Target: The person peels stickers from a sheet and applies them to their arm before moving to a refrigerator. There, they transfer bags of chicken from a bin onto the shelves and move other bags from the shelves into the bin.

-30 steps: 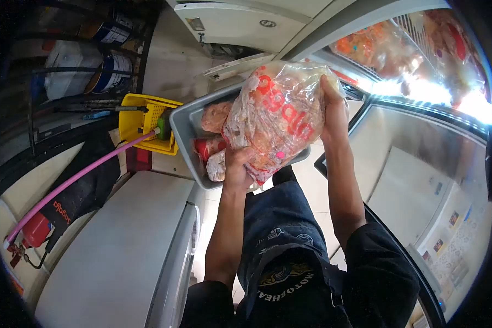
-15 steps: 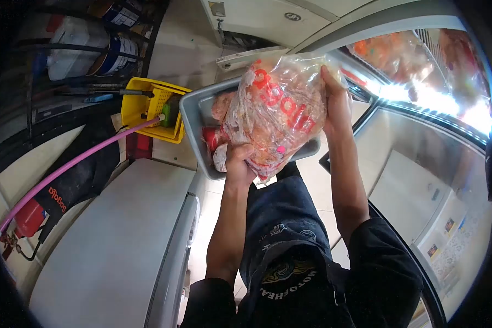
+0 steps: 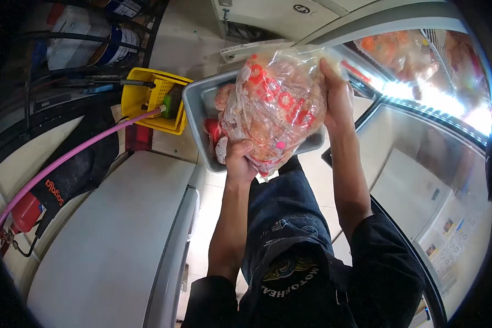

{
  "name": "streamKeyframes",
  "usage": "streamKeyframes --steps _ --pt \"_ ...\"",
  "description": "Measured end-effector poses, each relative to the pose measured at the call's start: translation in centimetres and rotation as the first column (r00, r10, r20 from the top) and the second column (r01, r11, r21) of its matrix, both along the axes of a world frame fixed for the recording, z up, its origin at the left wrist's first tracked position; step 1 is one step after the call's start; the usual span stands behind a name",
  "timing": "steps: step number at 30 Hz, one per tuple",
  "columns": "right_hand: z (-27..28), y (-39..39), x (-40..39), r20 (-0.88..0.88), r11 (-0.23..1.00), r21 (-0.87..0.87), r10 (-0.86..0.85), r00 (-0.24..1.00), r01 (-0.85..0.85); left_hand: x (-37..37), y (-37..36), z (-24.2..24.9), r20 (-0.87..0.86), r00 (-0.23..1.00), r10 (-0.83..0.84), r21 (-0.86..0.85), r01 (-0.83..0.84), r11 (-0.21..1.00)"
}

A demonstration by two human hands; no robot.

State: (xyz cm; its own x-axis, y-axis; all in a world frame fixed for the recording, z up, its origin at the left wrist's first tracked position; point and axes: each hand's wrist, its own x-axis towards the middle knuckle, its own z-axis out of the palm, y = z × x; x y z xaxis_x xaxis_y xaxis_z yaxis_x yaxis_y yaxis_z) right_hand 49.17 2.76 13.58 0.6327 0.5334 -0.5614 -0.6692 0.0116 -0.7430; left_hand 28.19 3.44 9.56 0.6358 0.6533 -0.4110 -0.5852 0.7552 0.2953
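A clear plastic bag of frozen meat with red lettering hangs between my two hands. My left hand is closed on its lower left side, the thumb lying over the plastic. At the upper right edge, my right hand grips the bag with its fingers mostly hidden behind it. Below the bag is a grey plastic tub, partly covered by it. Inside the tub show a pinkish lump of meat and a red-wrapped package.
On the right stands an open glass-doored freezer with bagged meat inside. A yellow mop bucket is left of the tub, near a pink hose. A white chest lid fills the lower left, beside a red fire extinguisher.
The bag and both hands stay nearly in the same place, with the bag shifted very slightly. The surroundings moved a little up and right on the left side as the view shifted.
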Motion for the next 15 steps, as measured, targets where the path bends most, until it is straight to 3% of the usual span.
streamKeyframes --steps 11,12,14,15 --pt "-0.1 -0.6 0.1 0.01 0.998 0.058 -0.024 1.0 0.024 0.5 -0.7 -0.3 -0.026 0.999 0.025 0.083 -0.023 0.996" --pt "0.2 -0.6 0.0 0.003 0.998 0.059 -0.032 0.999 0.032 0.1 -1.0 -0.3 -0.091 0.996 0.015 0.018 -0.013 1.0" --pt "-0.8 -1.9 0.5 0.082 0.978 -0.207 0.053 0.995 -0.035 -0.8 -1.5 -0.7 -0.18 0.983 -0.041 -0.095 0.025 0.995" --pt "-1.7 -3.6 0.5 0.429 0.924 -0.336 0.324 0.843 -0.184 -0.8 -1.3 -1.0 -0.173 0.981 -0.086 -0.111 0.068 0.992"
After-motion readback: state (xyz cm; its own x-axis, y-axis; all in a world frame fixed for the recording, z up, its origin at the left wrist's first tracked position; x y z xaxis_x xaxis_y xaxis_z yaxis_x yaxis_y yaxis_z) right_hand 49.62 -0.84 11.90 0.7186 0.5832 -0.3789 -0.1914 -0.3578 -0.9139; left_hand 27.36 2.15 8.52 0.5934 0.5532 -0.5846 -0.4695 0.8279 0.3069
